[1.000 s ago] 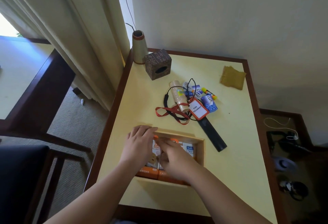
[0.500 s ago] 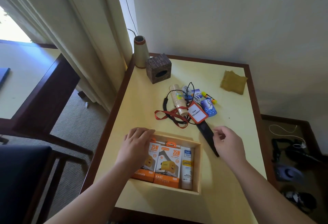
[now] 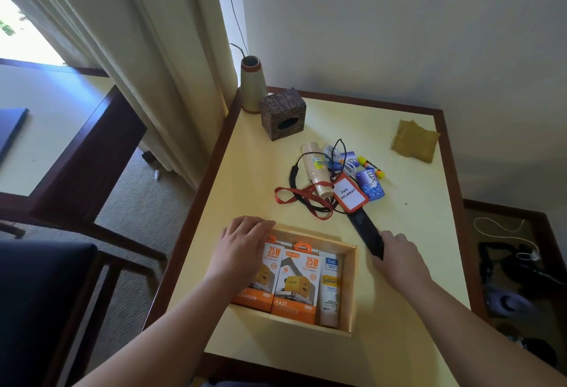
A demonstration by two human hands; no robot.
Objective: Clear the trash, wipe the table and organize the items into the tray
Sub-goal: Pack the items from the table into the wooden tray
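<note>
Yellow table (image 3: 264,171): tray (image 3: 352,288) holds two charger boxes (image 3: 294,288), tube (image 3: 329,291); left fingers (image 3: 257,224) relaxed, right fingers (image 3: 387,237) grip black case (image 3: 366,231).

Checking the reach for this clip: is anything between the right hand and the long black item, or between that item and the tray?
Nothing visible blocks either. The right hand is already at the near end of the long black item, though the ID badge overlaps its far end; the tray sits beside it.
</note>
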